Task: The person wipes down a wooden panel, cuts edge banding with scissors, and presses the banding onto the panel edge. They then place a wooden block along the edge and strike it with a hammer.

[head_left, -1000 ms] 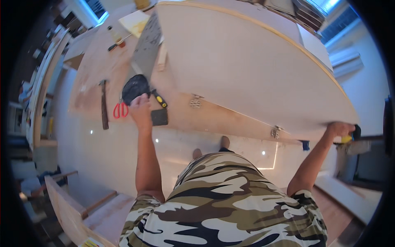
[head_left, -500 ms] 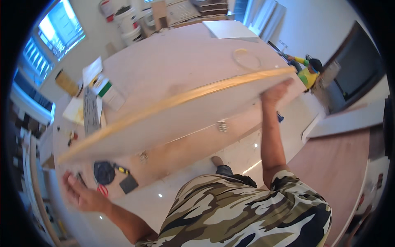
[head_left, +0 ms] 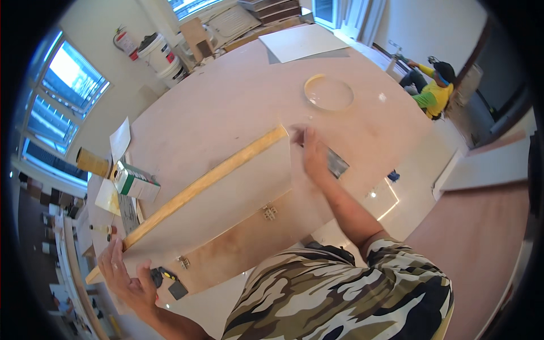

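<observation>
A white panel [head_left: 226,190] with a yellow edge strip stands tilted on a pinkish wooden tabletop [head_left: 243,102]. My left hand [head_left: 127,275] is at its near-left end, fingers apart against it. My right hand [head_left: 314,158] is curled at the far-right end; its fingertips are partly hidden and blurred. Two metal hinges [head_left: 270,213] show along the panel's lower side. Black-and-yellow tools and a dark square pad [head_left: 178,289] lie beside my left hand. A dark grey plate [head_left: 338,166] lies right of my right hand.
A green-and-white can [head_left: 136,181], cardboard tube [head_left: 93,162] and papers sit at the left. A white board [head_left: 300,42] and coiled strip [head_left: 328,92] lie farther back, buckets [head_left: 161,59] behind. A person [head_left: 430,90] in yellow sits at the right, near a leaning board [head_left: 481,164].
The panel has swung from lying broad across the right to standing diagonally, farther left. My left hand left the black item for the panel's end; my right hand moved leftward with the panel.
</observation>
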Action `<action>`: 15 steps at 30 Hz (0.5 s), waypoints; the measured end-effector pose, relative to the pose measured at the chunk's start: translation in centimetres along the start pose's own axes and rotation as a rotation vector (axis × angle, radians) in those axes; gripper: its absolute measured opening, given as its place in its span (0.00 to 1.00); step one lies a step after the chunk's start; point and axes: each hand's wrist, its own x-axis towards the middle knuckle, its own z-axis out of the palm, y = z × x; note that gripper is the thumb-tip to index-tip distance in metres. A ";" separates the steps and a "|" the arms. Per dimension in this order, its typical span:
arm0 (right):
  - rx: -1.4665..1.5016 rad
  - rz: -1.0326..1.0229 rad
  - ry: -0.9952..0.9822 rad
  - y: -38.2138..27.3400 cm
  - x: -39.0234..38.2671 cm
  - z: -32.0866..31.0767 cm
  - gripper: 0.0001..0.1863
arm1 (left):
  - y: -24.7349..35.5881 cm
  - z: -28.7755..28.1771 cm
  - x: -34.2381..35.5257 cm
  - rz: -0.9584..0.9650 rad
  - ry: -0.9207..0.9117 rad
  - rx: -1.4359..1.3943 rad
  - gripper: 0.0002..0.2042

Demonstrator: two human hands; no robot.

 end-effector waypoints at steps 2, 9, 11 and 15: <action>-0.430 -0.058 0.015 5.9 4.1 -2.2 0.18 | 0.6 0.0 0.2 -0.049 -0.020 0.048 0.30; -1.289 0.116 -0.496 29.9 15.6 -10.9 0.21 | -0.5 3.2 1.6 -0.041 -0.010 0.200 0.21; -1.333 0.083 -0.570 30.5 16.1 -11.4 0.20 | -0.5 3.2 1.2 -0.135 -0.020 0.202 0.19; -1.504 0.044 -0.594 27.9 15.3 -8.1 0.17 | 0.8 2.2 1.9 -0.227 -0.016 0.228 0.19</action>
